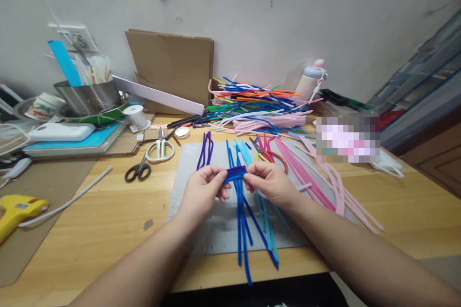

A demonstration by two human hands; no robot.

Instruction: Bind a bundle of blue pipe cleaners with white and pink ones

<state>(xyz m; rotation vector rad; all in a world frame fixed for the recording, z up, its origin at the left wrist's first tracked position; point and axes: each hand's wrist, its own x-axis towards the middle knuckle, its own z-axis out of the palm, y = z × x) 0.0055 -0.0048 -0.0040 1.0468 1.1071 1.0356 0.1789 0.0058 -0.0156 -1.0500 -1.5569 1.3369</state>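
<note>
Between my two hands, above the grey cutting mat (pixel 212 235), a short flat bundle of purple and blue pipe cleaners (pixel 235 173) is stretched sideways. My left hand (pixel 207 186) pinches its left end with thumb and forefinger, and my right hand (pixel 268 181) pinches the right end. Long blue pipe cleaners (pixel 240 220) lie on the mat below the hands, with light blue ones (pixel 266 216) beside them. Purple pipe cleaners (pixel 205 150) rest beyond my left hand. Just behind my right hand are red-handled scissors (pixel 279 157). Pink pipe cleaners (pixel 309 177) fan out to the right.
A large multicoloured pipe cleaner pile (pixel 259 105) lies near the wall, beside a bottle (pixel 309 81). Green-handled scissors (pixel 160 150) and black scissors (pixel 138 171) lie left of the mat. A yellow glue gun (pixel 21 208) is at far left. Cardboard (pixel 173 67) leans on the wall.
</note>
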